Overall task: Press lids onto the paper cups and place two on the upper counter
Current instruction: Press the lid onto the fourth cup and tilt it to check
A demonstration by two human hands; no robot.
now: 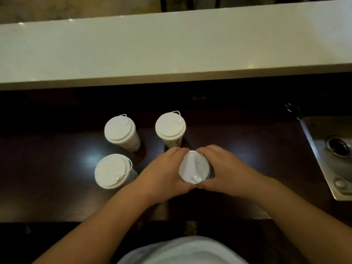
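Across the top of the frame we see the pale upper counter [171, 48], bare of cups. Below it lies the dark bench [57, 187], with a steel sink [327, 159] at right. Three lidded cups [120, 130] stand left of centre. At centre our left hand [165, 172] and right hand [226, 168] curl their fingers [176, 151] round the fourth cup's lid [193, 166].

lids [120, 129] matt plastic | lower counter [47, 168] glossy dark wood | sink [327, 159] metal

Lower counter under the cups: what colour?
Dark brown wood grain on the lower counter, seen in the head view.
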